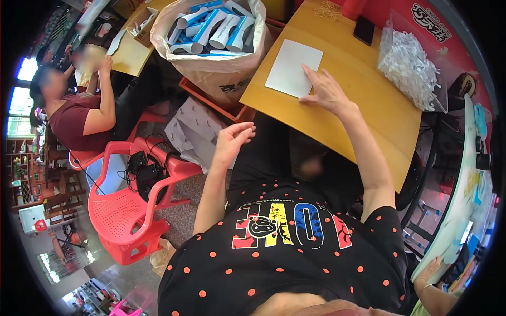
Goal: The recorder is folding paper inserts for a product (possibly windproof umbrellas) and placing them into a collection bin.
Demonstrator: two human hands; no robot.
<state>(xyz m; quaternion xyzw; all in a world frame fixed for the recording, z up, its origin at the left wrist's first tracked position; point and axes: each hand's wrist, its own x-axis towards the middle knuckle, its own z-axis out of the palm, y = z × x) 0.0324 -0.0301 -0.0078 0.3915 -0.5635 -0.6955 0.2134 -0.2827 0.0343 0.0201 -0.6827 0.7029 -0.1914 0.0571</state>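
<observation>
A white rectangular stack of sheets or cards (294,67) lies flat on the yellow wooden table (363,113). My right hand (329,92) is at its right edge, thumb and fingers spread apart, with the fingertips touching or just over the white surface. My left hand (233,142) hangs in the air off the table's left side, to the left of its near corner. Its fingers are curled in together close to the thumb, and nothing shows between them.
Left of the table stands a large cloth bag (221,66) full of blue and white paper tubes (213,26). A clear bin of white paper strips (408,71), a black phone (364,30) and rubber bands (328,10) are at the back. A red chair (124,210) stands left; a co-worker (84,113) sits beyond.
</observation>
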